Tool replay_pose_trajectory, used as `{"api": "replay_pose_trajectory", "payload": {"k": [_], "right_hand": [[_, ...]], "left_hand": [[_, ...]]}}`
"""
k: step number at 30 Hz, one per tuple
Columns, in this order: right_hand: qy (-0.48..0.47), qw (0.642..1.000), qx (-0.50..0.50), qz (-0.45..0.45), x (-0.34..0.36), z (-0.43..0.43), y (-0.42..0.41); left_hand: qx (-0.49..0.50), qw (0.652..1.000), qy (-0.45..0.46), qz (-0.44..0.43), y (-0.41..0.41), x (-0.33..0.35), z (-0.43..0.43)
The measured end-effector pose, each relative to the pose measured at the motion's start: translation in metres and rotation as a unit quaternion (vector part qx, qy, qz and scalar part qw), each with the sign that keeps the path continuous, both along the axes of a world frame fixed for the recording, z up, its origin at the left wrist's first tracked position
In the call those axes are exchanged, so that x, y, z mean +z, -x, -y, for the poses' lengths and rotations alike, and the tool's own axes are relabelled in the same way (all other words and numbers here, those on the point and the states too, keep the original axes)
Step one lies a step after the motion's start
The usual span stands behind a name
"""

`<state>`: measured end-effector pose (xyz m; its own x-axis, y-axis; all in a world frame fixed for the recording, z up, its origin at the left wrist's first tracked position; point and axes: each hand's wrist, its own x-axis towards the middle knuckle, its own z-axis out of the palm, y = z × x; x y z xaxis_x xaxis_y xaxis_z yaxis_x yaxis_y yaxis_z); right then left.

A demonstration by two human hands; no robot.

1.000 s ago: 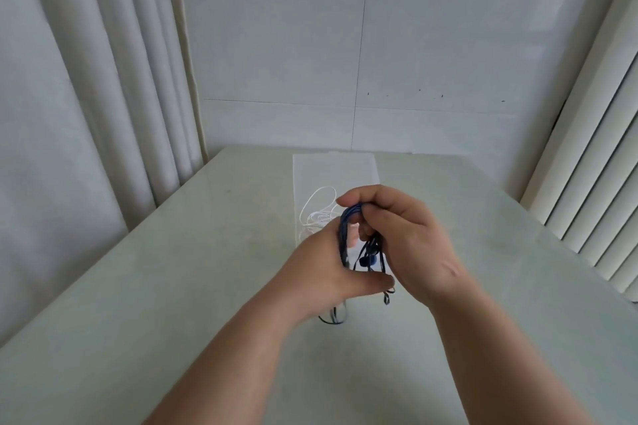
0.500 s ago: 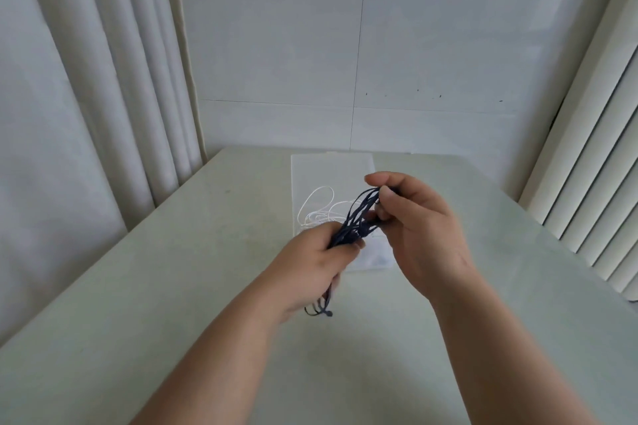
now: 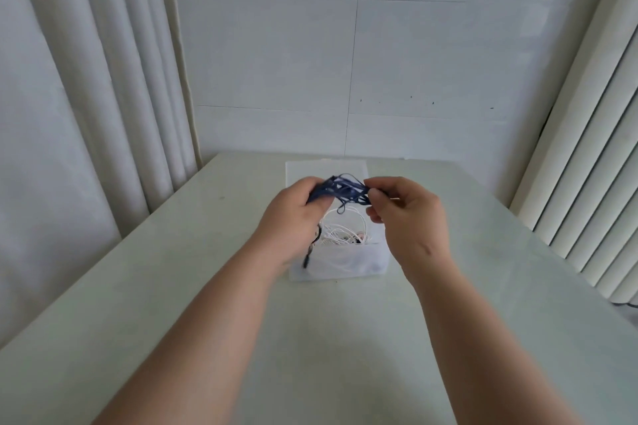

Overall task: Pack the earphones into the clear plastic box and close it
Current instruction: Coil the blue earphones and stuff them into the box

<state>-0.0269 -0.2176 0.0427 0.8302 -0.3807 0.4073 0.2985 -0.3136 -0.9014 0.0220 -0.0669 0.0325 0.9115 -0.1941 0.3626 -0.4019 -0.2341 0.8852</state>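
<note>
Lifted over box (image 3: pixel 367 264), left hand (image 3: pixel 290 219), right hand (image 3: pixel 409 217) gripping blurred blue earphones (image 3: pixel 342 188)

Single head-worn wide-angle view, forward and down across the table (image 3: pixel 172 304), close, toward the tiled wall (image 3: pixel 276 62).

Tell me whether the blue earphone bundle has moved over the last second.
Yes. The blue earphone bundle has risen and shifted farther away, from the near wall of the clear plastic box to above its far side.
</note>
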Motion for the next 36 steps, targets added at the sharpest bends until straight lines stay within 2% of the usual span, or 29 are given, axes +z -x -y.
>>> {"api": "replay_pose_trajectory", "payload": {"k": [6, 8, 14, 20, 22, 25, 27, 29, 30, 31, 33, 36], "right_hand": [[0.012, 1.000, -0.002, 0.010, 0.012, 0.005, -0.028], [0.032, 0.999, -0.006, -0.010, 0.008, 0.006, -0.038], [0.042, 0.998, -0.016, -0.045, -0.001, 0.015, -0.056], [0.050, 0.999, -0.007, -0.012, 0.010, 0.017, -0.066], [0.072, 0.997, -0.011, -0.025, 0.006, 0.018, -0.068], [0.143, 0.985, -0.010, -0.091, -0.009, 0.024, -0.069], [0.238, 0.957, 0.009, -0.164, -0.021, 0.025, -0.068], [0.342, 0.915, 0.013, -0.212, -0.029, 0.024, -0.067], [0.385, 0.895, 0.007, -0.226, -0.032, 0.022, -0.066], [0.414, 0.878, 0.003, -0.238, -0.033, 0.021, -0.065], [0.426, 0.864, 0.007, -0.269, -0.034, 0.021, -0.064], [0.429, 0.849, 0.020, -0.307, -0.034, 0.019, -0.063]], "left_hand": [[-0.031, 0.984, 0.164, -0.070, -0.031, 0.006, 0.027], [-0.018, 0.984, 0.160, -0.079, -0.038, 0.000, 0.033], [0.021, 0.997, 0.060, -0.044, -0.049, -0.011, 0.036], [0.026, 0.991, 0.120, -0.057, -0.059, -0.005, 0.044], [0.040, 0.996, 0.061, -0.043, -0.063, -0.010, 0.040], [0.050, 0.986, -0.161, 0.012, -0.062, -0.019, 0.027], [0.047, 0.943, -0.324, 0.057, -0.058, -0.023, 0.020], [0.055, 0.873, -0.477, 0.087, -0.053, -0.026, 0.016], [0.055, 0.849, -0.520, 0.079, -0.050, -0.026, 0.015], [0.049, 0.837, -0.541, 0.063, -0.048, -0.027, 0.014], [0.026, 0.843, -0.535, 0.048, -0.044, -0.028, 0.012], [-0.006, 0.887, -0.459, 0.049, -0.039, -0.025, 0.006]]}}
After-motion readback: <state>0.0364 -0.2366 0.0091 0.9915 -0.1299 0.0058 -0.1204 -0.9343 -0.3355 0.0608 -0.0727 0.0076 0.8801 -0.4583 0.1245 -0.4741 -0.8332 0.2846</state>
